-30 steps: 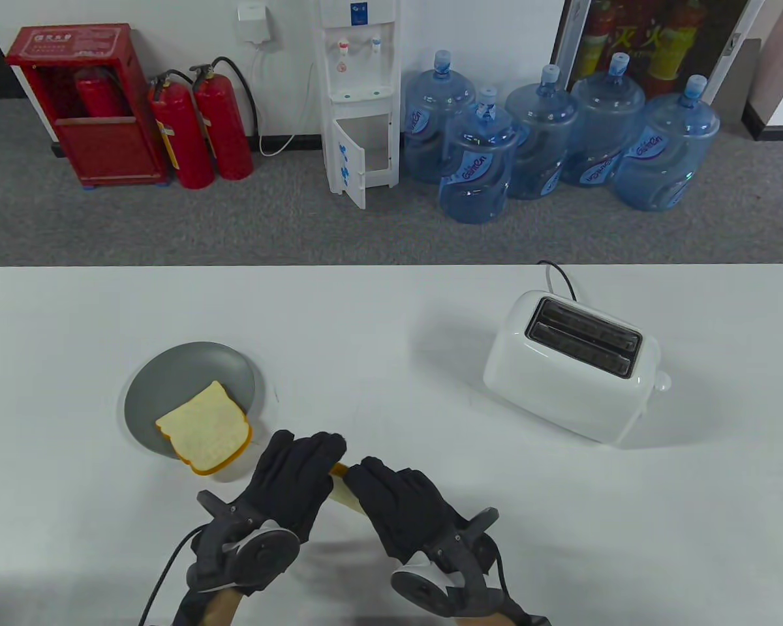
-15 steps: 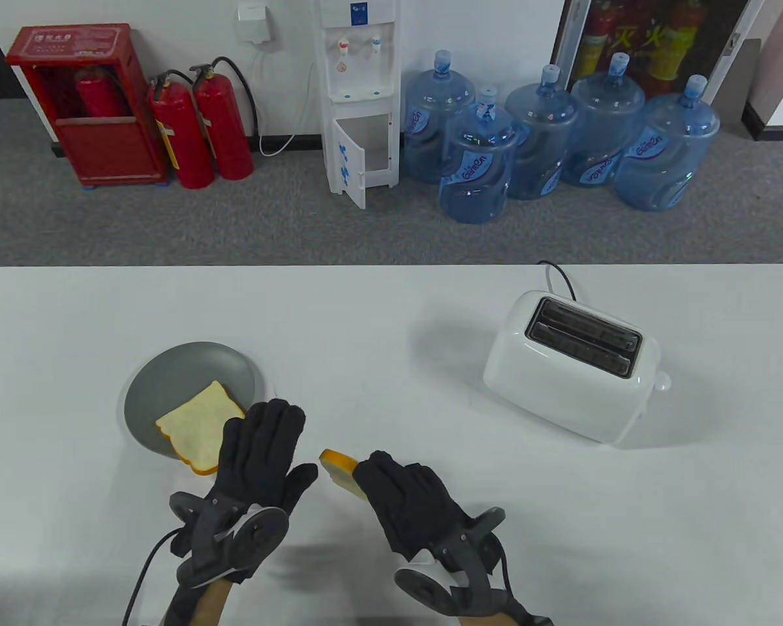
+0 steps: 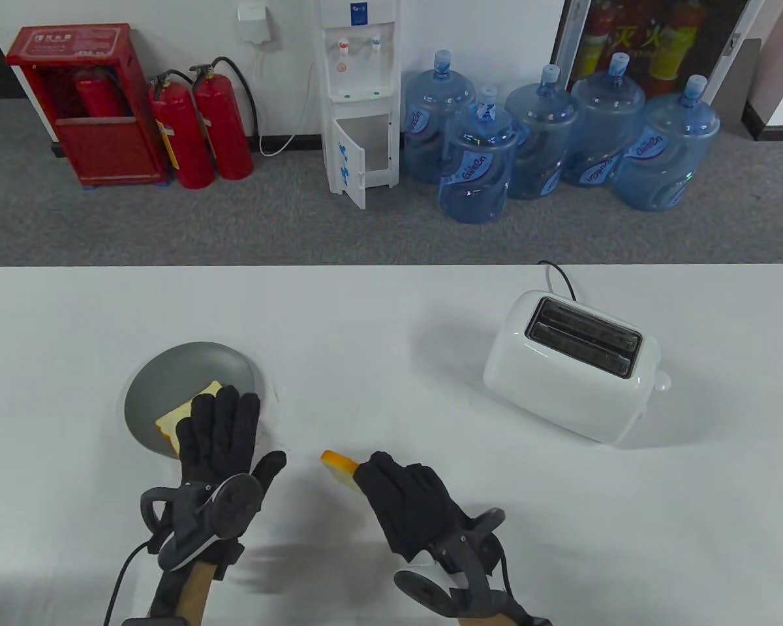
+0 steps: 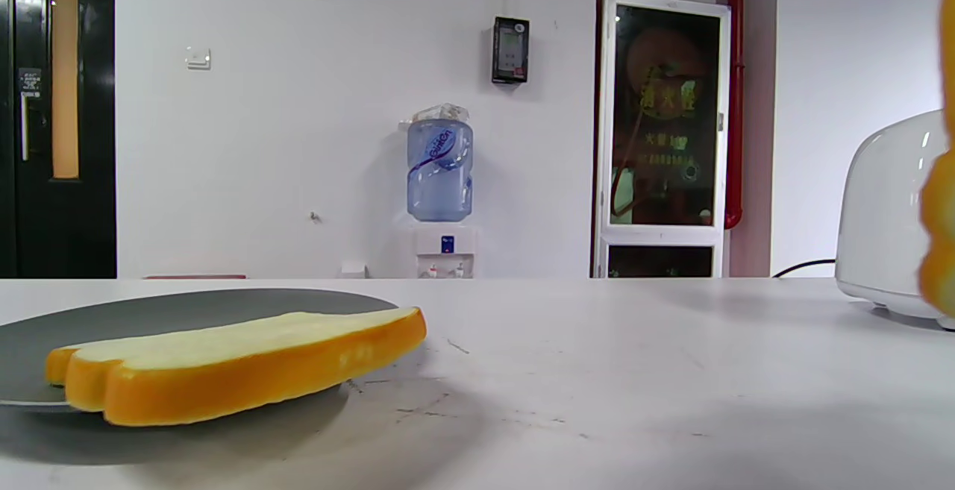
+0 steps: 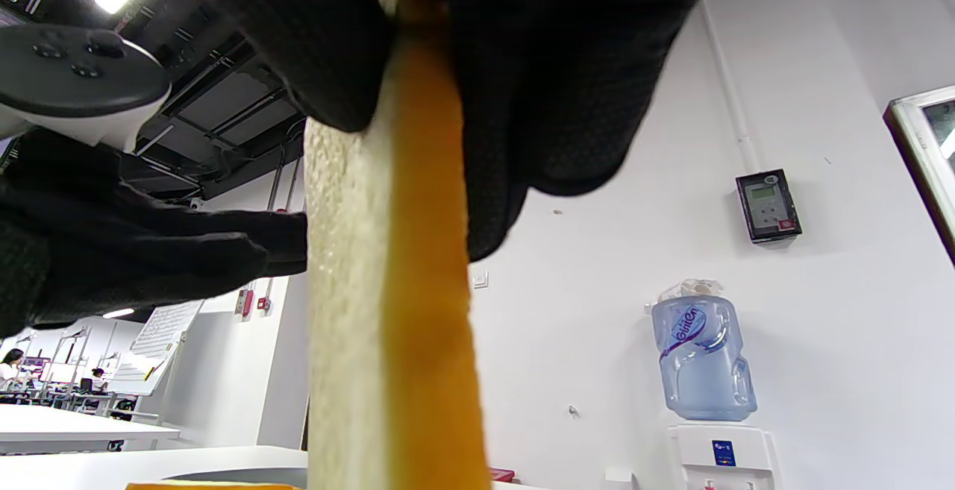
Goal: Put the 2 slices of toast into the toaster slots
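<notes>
Risk, held slice: I pinch the first slice (image 3: 338,465) by one end only in my right hand (image 3: 410,503). It stands on edge, so it could twist or sag on the way to the toaster (image 3: 571,373) and catch a slot rim.
Risk, slots: the two slots (image 3: 584,338) lie at a slant to me. If I do not turn the slice to match, I judge it will jam or tip over the top.
Risk, plate slice: the second slice (image 4: 239,363) overhangs the edge of the grey plate (image 3: 169,372). A careless press of my left hand (image 3: 216,433) could flip it or slide the plate.
Right grip: fingers and thumb clamp the slice's near end, its crust pointing away from me.
Left grip: fingers straight and spread, flat above the plate slice, holding nothing. I cannot tell whether they touch it.
Where things lie: the toaster is well apart, to my right and farther back, both slots empty.
</notes>
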